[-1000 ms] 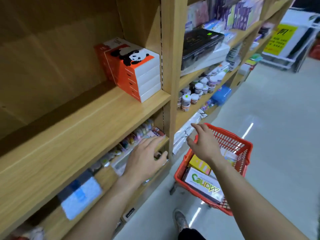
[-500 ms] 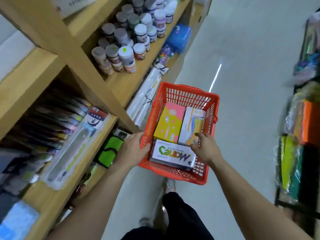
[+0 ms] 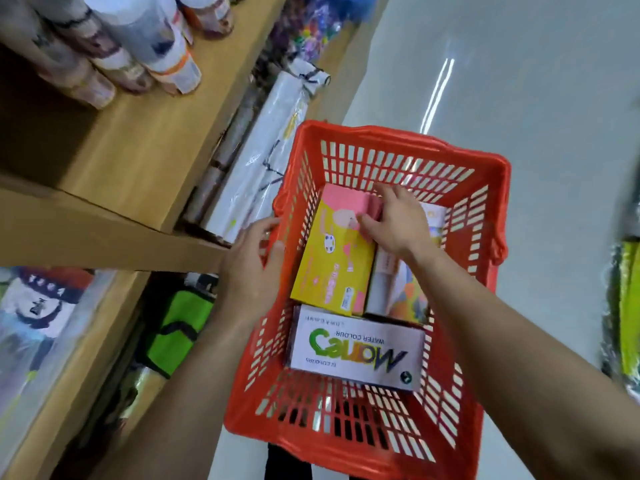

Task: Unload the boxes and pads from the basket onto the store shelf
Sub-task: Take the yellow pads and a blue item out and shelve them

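A person's right hand (image 3: 394,223) reached into the red shopping basket (image 3: 498,209), its fingers (image 3: 369,225) curled on the far end of the yellow-and-pink box (image 3: 332,265), at twelve o'clock from the white water-colour box (image 3: 356,348). The left hand (image 3: 252,268) gripped the basket's rim at nine o'clock, fingers wrapped over it. Lifting that far end first, basket kept steady, would likely free the box cleanly for the wooden shelf (image 3: 131,161) at ten o'clock.
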The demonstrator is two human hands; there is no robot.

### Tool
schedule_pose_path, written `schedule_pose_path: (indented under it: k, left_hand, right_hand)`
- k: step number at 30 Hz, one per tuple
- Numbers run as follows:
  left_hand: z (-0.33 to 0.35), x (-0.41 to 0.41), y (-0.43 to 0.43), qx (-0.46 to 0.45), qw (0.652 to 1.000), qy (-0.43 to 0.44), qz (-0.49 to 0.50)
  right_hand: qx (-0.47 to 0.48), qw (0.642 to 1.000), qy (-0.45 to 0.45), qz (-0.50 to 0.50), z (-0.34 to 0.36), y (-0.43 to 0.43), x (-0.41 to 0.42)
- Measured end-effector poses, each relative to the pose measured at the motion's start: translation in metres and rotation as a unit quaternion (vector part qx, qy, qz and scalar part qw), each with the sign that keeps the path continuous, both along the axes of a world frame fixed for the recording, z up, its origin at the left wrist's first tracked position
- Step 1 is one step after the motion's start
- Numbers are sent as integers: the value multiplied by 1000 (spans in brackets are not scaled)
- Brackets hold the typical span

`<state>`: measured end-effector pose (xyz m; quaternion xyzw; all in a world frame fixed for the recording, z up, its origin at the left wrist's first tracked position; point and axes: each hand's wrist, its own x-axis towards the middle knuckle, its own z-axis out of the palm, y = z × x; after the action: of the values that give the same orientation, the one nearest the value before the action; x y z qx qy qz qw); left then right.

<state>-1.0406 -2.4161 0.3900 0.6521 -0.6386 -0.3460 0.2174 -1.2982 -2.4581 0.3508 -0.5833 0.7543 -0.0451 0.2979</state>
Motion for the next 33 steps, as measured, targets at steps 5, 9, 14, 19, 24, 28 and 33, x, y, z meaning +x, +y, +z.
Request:
schedule_pose_path:
  k: [5, 9, 14, 19, 24, 28, 33]
  left_hand:
    - [-13, 0, 3, -12, 999, 34, 16]
    - [-13, -3, 0, -15, 999, 41, 11]
    - [-14, -3, 2, -5, 999, 33, 12]
    - [-14, -2, 5, 8, 1000, 25, 15]
    - [-7, -5, 3, 12, 1000, 20, 14]
    - [-3, -7, 3, 14, 1000, 12, 16]
    - [0, -8, 2, 21, 999, 13, 20]
  right_hand:
    - [17, 995, 66, 66, -38, -31, 0]
    - [12, 991, 109, 78, -55, -39, -1]
    - [7, 992, 106, 71, -63, -41, 0]
    - [-19, 995, 78, 66, -52, -31, 1]
    - [-88, 994, -5, 57, -27, -17, -2]
    - [-80, 990, -118, 7, -18, -1, -5]
    - [-80, 968, -216, -98, -20, 15, 1]
